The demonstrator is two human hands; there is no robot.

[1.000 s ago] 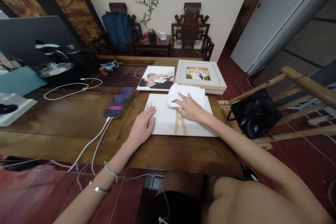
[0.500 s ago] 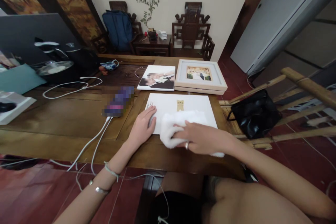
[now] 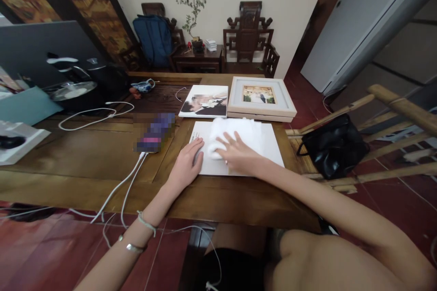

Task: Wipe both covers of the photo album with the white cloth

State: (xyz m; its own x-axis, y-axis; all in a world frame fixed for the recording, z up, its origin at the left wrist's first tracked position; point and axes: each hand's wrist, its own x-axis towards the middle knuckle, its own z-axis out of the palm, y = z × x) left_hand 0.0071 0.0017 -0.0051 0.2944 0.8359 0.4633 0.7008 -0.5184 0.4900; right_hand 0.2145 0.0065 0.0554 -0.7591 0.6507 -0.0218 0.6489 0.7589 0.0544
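A white square board point(image 3: 269, 148) lies flat on the wooden table point(image 3: 88, 154) in front of me. My left hand point(image 3: 186, 166) rests flat on the board's left edge, fingers stretched out, holding it down. My right hand point(image 3: 237, 154) presses a white cloth point(image 3: 235, 129) onto the middle of the board, fingers spread over the cloth. Behind the board lie a photo print point(image 3: 205, 101) and a white framed picture point(image 3: 261, 97).
A blurred phone point(image 3: 155, 132) with white cables point(image 3: 116, 188) lies left of the board. A kettle and tray point(image 3: 73, 84) stand at the far left. A black bag point(image 3: 332, 145) sits on a bamboo chair point(image 3: 392, 109) at the right. Carved chairs stand along the wall.
My right hand swept the cloth from the board's far part down to its near edge, then back up to the middle. The left hand stayed put.
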